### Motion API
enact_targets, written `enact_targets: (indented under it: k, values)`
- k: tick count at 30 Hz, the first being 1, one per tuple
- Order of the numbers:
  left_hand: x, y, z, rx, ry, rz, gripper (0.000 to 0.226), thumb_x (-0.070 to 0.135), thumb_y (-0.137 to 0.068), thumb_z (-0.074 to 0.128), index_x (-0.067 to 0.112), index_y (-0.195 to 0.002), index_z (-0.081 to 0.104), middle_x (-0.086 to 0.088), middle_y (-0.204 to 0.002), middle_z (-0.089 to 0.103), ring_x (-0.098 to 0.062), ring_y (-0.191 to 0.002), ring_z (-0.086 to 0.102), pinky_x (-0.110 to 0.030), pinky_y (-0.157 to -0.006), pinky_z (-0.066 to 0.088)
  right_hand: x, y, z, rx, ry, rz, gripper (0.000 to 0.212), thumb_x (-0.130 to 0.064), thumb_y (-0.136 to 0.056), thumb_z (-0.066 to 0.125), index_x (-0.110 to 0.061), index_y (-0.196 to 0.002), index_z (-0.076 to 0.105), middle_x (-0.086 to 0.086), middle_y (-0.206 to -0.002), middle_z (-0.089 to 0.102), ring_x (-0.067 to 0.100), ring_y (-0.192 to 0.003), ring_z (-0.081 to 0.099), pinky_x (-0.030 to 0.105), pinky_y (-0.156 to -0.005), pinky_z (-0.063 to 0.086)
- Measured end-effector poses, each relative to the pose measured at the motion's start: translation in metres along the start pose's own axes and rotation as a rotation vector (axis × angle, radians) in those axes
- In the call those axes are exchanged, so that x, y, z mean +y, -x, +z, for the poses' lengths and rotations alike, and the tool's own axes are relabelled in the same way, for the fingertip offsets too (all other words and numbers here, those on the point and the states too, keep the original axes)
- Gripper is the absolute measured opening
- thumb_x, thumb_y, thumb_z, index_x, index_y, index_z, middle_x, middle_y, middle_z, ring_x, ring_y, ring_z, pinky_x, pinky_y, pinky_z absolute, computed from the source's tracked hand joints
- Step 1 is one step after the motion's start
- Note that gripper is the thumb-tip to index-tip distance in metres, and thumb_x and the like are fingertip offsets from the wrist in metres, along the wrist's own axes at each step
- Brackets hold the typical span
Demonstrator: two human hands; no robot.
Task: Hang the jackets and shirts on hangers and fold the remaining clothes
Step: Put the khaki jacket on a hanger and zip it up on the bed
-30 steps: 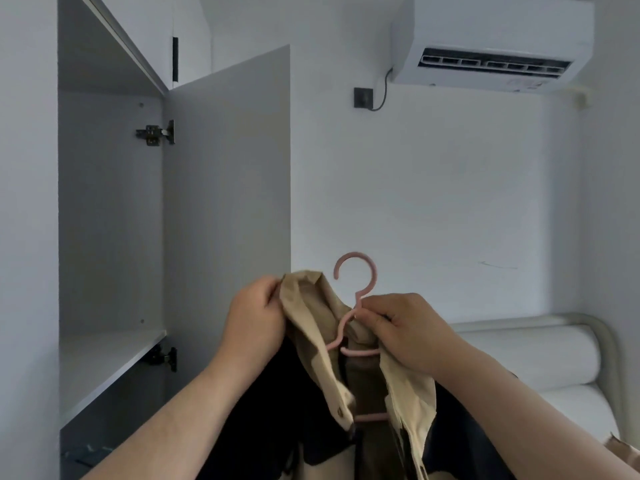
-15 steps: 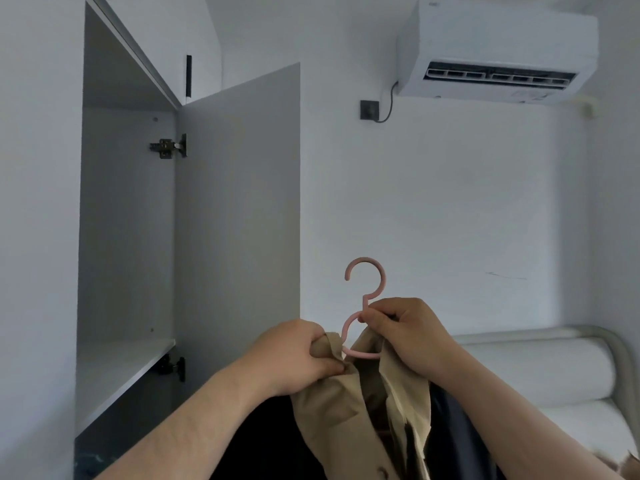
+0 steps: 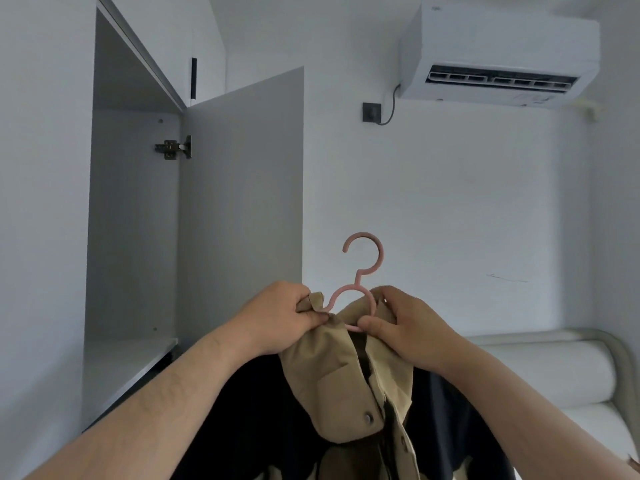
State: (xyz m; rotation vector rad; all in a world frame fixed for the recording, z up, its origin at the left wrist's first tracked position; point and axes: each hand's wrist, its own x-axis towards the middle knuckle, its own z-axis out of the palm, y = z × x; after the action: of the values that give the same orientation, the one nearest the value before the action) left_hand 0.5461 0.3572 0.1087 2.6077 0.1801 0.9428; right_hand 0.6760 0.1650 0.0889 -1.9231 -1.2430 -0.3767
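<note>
A tan and black jacket (image 3: 332, 382) hangs on a pink plastic hanger (image 3: 363, 261) held up in front of me, its hook pointing up. My left hand (image 3: 280, 317) pinches the jacket's collar at the hanger's left shoulder. My right hand (image 3: 405, 327) grips the collar and the hanger's lower loop on the right side. The jacket's snap buttons show on its open front. The lower part of the jacket runs out of view at the bottom.
An open wardrobe (image 3: 135, 220) stands at the left, its door (image 3: 242, 202) swung out towards me, with a shelf (image 3: 128, 358) inside. An air conditioner (image 3: 495, 53) hangs high on the right wall. A white padded headboard (image 3: 554, 372) lies at the lower right.
My left hand has pulled the collar's left side over the hanger's shoulder. My right hand shifted lower, from the hanger's neck to its loop. The view has tilted slightly.
</note>
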Motion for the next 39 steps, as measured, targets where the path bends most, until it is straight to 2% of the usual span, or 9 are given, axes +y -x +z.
enact_targets:
  k: [4, 9, 13, 19, 24, 26, 29, 32, 39]
  values:
    - [0.000, -0.001, -0.011, 0.110, -0.080, 0.034, 0.038, 0.055, -0.082, 0.061, 0.025, -0.060, 0.049, 0.013, -0.059, 0.054, -0.009, -0.059, 0.050, -0.028, -0.054, 0.034, 0.005, 0.005, -0.005, -0.038, 0.173, -0.001, 0.041, -0.056, -0.089, 0.053, -0.022, -0.066, 0.049, -0.009, -0.065, 0.058, 0.006, -0.062, 0.052, 0.022, -0.060, 0.040]
    - [-0.001, -0.001, -0.019, 0.314, -0.294, 0.070, 0.044, 0.058, -0.089, 0.052, 0.028, -0.060, 0.038, 0.012, -0.058, 0.049, -0.006, -0.055, 0.046, -0.026, -0.048, 0.026, 0.000, 0.011, -0.011, 0.046, 0.137, -0.048, 0.058, -0.070, -0.089, 0.018, -0.024, -0.080, 0.053, -0.006, -0.076, 0.063, 0.011, -0.072, 0.058, 0.033, -0.069, 0.047]
    - [-0.003, -0.006, -0.026, 0.334, -0.261, 0.078, 0.044, 0.058, -0.093, 0.044, 0.024, -0.065, 0.046, 0.010, -0.061, 0.055, -0.008, -0.059, 0.051, -0.025, -0.050, 0.030, -0.008, 0.004, -0.008, 0.129, 0.341, -0.039, 0.039, -0.056, -0.095, 0.034, -0.025, -0.076, 0.047, -0.007, -0.071, 0.057, 0.009, -0.068, 0.053, 0.028, -0.059, 0.039]
    - [0.001, -0.030, -0.031, 0.280, -0.234, -0.075, 0.049, 0.056, -0.096, 0.035, 0.020, -0.067, 0.053, 0.010, -0.066, 0.052, -0.017, -0.068, 0.053, -0.030, -0.062, 0.036, -0.024, -0.020, -0.004, 0.294, 0.345, 0.059, 0.055, -0.062, -0.091, 0.038, -0.019, -0.057, 0.045, -0.003, -0.057, 0.055, 0.013, -0.059, 0.053, 0.028, -0.050, 0.032]
    - [-0.011, -0.048, -0.039, 0.293, -0.111, -0.295, 0.039, 0.042, -0.098, 0.041, 0.017, -0.069, 0.050, -0.005, -0.081, 0.051, -0.020, -0.073, 0.045, -0.029, -0.074, 0.034, -0.022, -0.025, -0.002, 0.140, 0.166, 0.003, 0.030, -0.051, -0.095, 0.041, -0.026, -0.102, 0.056, -0.013, -0.091, 0.064, 0.014, -0.086, 0.059, 0.025, -0.067, 0.039]
    - [-0.018, -0.048, -0.041, 0.279, -0.122, -0.311, 0.037, 0.038, -0.098, 0.043, 0.012, -0.076, 0.057, -0.014, -0.092, 0.060, -0.027, -0.080, 0.049, -0.029, -0.075, 0.034, -0.024, -0.016, -0.007, -0.001, 0.026, -0.107, 0.055, -0.059, -0.086, 0.047, -0.049, -0.139, 0.035, -0.027, -0.122, 0.055, 0.002, -0.114, 0.052, 0.020, -0.090, 0.038]
    - [-0.022, -0.044, -0.044, 0.285, -0.122, -0.324, 0.036, 0.037, -0.098, 0.043, 0.008, -0.086, 0.060, -0.014, -0.089, 0.059, -0.025, -0.081, 0.047, -0.029, -0.074, 0.033, -0.027, -0.006, -0.011, -0.204, -0.007, -0.299, 0.084, -0.066, -0.065, 0.066, -0.053, -0.142, 0.033, -0.025, -0.143, 0.038, -0.004, -0.134, 0.034, 0.021, -0.107, 0.030]
    - [-0.018, -0.038, -0.042, 0.287, -0.140, -0.320, 0.041, 0.040, -0.098, 0.043, 0.012, -0.069, 0.049, 0.001, -0.069, 0.048, -0.022, -0.071, 0.046, -0.030, -0.068, 0.033, -0.030, -0.002, -0.008, -0.227, 0.060, -0.208, 0.073, -0.066, -0.047, 0.077, -0.055, -0.115, 0.052, -0.030, -0.122, 0.044, -0.012, -0.116, 0.042, 0.017, -0.092, 0.038]
    - [-0.002, -0.023, -0.040, 0.367, -0.123, -0.235, 0.045, 0.045, -0.096, 0.044, 0.013, -0.065, 0.053, 0.001, -0.061, 0.055, -0.014, -0.058, 0.051, -0.028, -0.051, 0.030, -0.030, -0.003, 0.014, 0.344, 0.039, -0.004, 0.043, -0.060, -0.061, 0.075, -0.023, -0.060, 0.054, -0.010, -0.058, 0.057, 0.007, -0.060, 0.054, 0.026, -0.053, 0.041]
